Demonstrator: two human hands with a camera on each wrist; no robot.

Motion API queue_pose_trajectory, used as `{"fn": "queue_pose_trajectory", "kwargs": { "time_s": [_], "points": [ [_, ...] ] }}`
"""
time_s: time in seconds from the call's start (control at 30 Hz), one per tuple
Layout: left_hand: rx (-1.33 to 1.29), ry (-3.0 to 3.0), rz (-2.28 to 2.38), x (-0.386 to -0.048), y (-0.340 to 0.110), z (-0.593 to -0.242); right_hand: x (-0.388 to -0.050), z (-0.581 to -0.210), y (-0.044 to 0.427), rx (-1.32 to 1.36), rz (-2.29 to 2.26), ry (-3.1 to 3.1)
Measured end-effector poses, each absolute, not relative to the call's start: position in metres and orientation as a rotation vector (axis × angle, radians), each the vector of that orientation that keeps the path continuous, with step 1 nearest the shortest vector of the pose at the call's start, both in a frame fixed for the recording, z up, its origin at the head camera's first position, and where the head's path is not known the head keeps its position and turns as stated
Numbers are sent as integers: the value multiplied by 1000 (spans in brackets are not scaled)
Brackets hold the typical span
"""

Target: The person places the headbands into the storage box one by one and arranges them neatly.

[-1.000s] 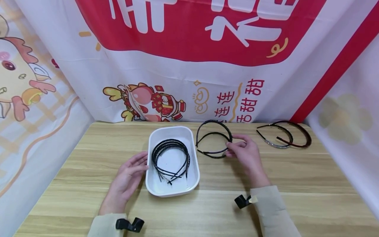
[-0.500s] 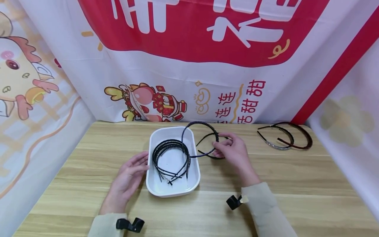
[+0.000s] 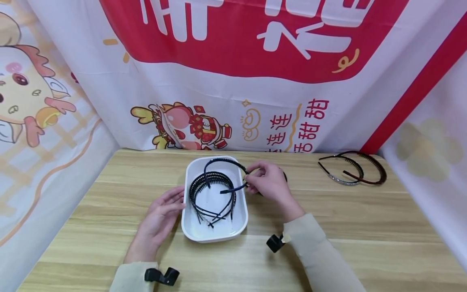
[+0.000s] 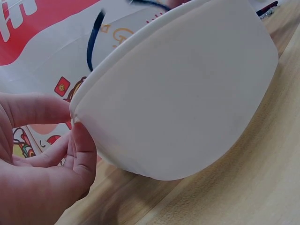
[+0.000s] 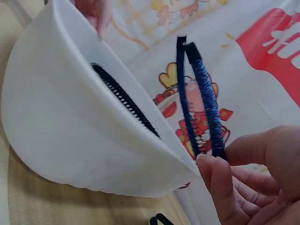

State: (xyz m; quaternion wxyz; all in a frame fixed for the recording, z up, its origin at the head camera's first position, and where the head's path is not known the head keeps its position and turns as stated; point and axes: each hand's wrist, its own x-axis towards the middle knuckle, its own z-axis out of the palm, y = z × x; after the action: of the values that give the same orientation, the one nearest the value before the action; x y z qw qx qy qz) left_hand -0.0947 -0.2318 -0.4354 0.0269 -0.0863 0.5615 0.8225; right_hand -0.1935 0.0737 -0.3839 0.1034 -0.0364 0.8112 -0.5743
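A white plastic bin [image 3: 215, 238] on the table holds several black toothed headbands [image 3: 193, 194]. My right hand [image 3: 268, 182] pinches a dark blue, glittery headband [image 5: 210, 98] between thumb and fingers. That headband hangs over the bin's right side, its two ends pointing left above the others. My left hand [image 3: 162, 215] touches the bin's left side with thumb and fingertips, its fingers relaxed; the left wrist view shows these tips at the rim. Behind my right hand another black headband [image 3: 284, 175] lies on the table, mostly hidden.
At the table's back right lie a silver-trimmed headband [image 3: 337, 178] and a brown headband [image 3: 381, 172], overlapping. A printed cloth [image 3: 233, 113] hangs along the back edge of the wooden table [image 3: 365, 227], and cloth also walls both sides.
My right hand has moved left with the blue headband, from beside the bin to over its right side. The headband's ends have turned leftward. My left hand stays at the bin.
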Motion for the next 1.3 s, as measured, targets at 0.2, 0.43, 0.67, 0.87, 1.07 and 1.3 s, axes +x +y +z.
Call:
{"fn": "queue_pose_trajectory", "kwargs": {
  "time_s": [0.2, 0.43, 0.67, 0.87, 1.07, 1.3],
  "points": [
    [-273, 1738, 2534, -95, -231, -436, -189, -389, 63, -155, -1641, 2472],
    [-279, 1743, 2536, -94, -232, -435, -186, -385, 57, -209, -1620, 2545],
    [-294, 1744, 2525, -94, -232, -434, -183, -379, 52, -254, -1538, 2599],
    [-294, 1747, 2526, -94, -231, -434, -181, -375, 46, -405, -1349, 2724],
    [-304, 1728, 2533, -95, -230, -435, -182, -373, 39, -546, -1179, 2810],
    [-316, 1726, 2538, -93, -230, -433, -183, -368, 29, -620, -997, 2865]
  ]
}}
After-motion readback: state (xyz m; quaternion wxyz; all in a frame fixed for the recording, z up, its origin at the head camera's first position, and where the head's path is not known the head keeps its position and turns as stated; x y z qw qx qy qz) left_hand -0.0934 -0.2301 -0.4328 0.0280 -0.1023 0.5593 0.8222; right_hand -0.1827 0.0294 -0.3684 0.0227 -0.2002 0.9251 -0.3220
